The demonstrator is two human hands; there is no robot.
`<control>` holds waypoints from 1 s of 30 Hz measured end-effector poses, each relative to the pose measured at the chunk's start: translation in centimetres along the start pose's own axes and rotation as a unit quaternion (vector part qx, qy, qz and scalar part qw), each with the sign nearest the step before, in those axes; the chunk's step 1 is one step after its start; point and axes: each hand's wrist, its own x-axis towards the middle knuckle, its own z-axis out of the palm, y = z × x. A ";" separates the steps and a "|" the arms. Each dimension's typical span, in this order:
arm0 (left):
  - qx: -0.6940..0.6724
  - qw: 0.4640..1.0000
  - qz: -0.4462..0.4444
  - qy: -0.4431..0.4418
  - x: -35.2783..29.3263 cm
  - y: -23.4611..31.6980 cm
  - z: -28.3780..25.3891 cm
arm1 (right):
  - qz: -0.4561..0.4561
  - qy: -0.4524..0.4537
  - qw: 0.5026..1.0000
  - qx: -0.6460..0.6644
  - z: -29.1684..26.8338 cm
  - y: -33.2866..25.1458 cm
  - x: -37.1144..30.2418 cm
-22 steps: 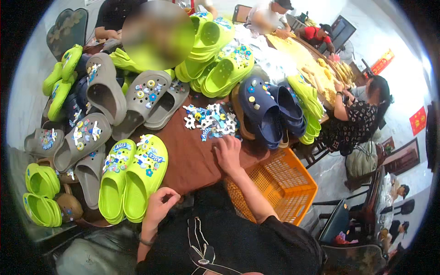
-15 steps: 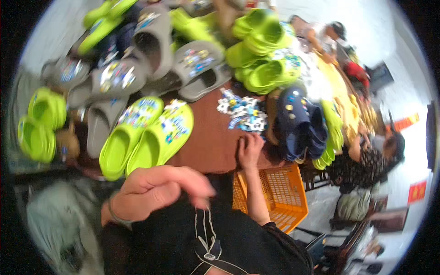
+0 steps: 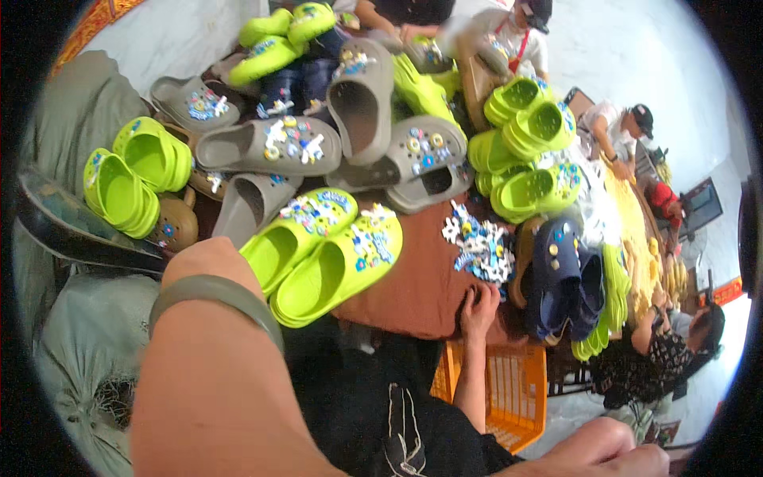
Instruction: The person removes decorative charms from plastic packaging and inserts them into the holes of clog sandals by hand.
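My left hand (image 3: 226, 397), below a dull green bangle (image 3: 222, 294), is very close to the camera and runs off the lower edge. Bent fingers show at the lower right, seemingly of the same hand; whether they hold anything is hidden. Behind that wrist sits a pair of lime green clogs (image 3: 338, 254) with colourful charms on their uppers. My right hand (image 3: 480, 308) rests at the brown table's (image 3: 397, 290) near edge, fingers loosely bent and slightly apart. It holds nothing visible. Just beyond lies a pile of blue, white and black charms (image 3: 481, 246).
Grey clogs (image 3: 270, 147) and more green clogs (image 3: 536, 191) crowd the table's far side. Navy clogs (image 3: 556, 270) stand to the right. An orange plastic crate (image 3: 517, 397) is below the table edge. Grey sacks (image 3: 87, 342) lie at left. Several people work beyond.
My left hand has come up from above my lap, close to the camera. The view has shifted, so the table appears lower and further right. My right hand stays beside the charms.
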 end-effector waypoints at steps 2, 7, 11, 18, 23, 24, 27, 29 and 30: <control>0.041 0.999 0.010 -0.003 0.4 0.9 -1.8 | 0.030 0.002 0.999 0.018 -0.7 -0.8 -0.1; 0.130 0.990 0.053 -0.004 1.9 1.7 -5.3 | 0.013 0.021 1.000 -0.001 -0.1 1.5 -1.6; 0.102 0.993 0.058 0.003 2.0 1.5 -4.3 | -0.002 0.005 1.000 0.015 -0.3 -0.8 0.9; 0.125 0.988 0.086 0.000 0.3 1.9 -4.9 | 0.006 0.009 1.000 0.013 0.1 -0.5 0.3; 0.183 0.977 0.096 0.052 -0.7 2.9 -3.7 | -0.003 -0.015 1.000 -0.009 0.3 0.9 -0.8; 0.193 0.975 0.097 0.060 -0.6 3.0 -3.1 | -0.002 -0.019 1.000 0.000 0.8 1.2 -0.4; 0.202 0.971 0.102 0.071 1.0 2.0 -2.9 | 0.012 -0.007 1.000 -0.024 0.2 2.2 -1.4; 0.189 0.975 0.102 0.060 0.2 1.8 -3.5 | 0.037 -0.010 0.999 -0.026 -0.6 2.1 -0.9; 0.174 0.978 0.103 0.051 0.5 1.0 -2.5 | 0.029 -0.003 0.999 -0.031 -0.8 1.7 -0.9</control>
